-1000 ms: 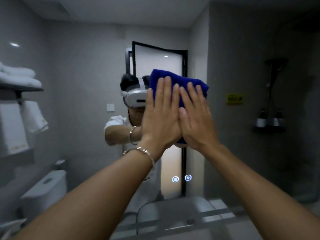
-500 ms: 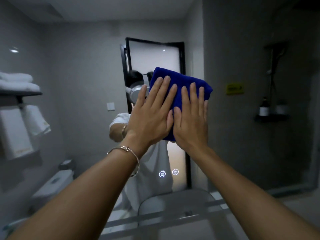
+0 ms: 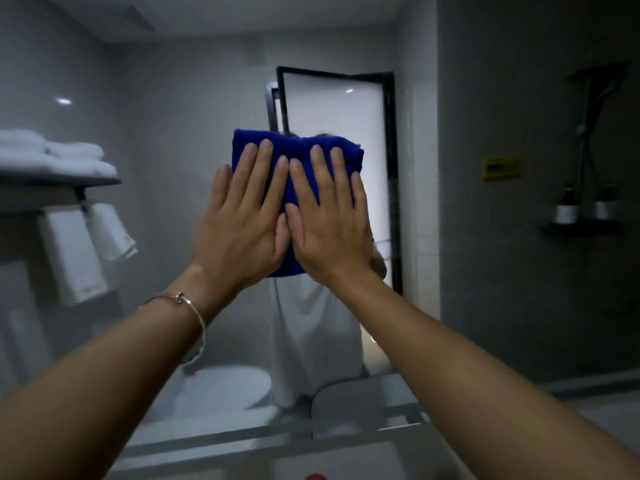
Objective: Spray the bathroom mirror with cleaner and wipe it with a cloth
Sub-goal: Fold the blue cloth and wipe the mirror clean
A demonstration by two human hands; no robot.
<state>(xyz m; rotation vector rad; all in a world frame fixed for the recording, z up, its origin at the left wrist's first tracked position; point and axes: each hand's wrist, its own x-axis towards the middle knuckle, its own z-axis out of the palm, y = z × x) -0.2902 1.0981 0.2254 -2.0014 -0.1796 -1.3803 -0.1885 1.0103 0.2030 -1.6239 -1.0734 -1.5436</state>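
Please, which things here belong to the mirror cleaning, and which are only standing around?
In use: blue cloth; mirror; left hand and right hand, both pressed flat on the cloth.

Not in use, seen as reflections: folded white towels; hanging towels; bottles; yellow sign.

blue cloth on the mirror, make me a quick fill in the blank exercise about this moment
1. The left hand and the right hand press a folded ____ cloth flat against the mirror.
2. The thin bracelet sits on the ____ wrist.
3. Reflected at the left of the mirror, folded ____ towels lie on a shelf.

Missing words: blue; left; white
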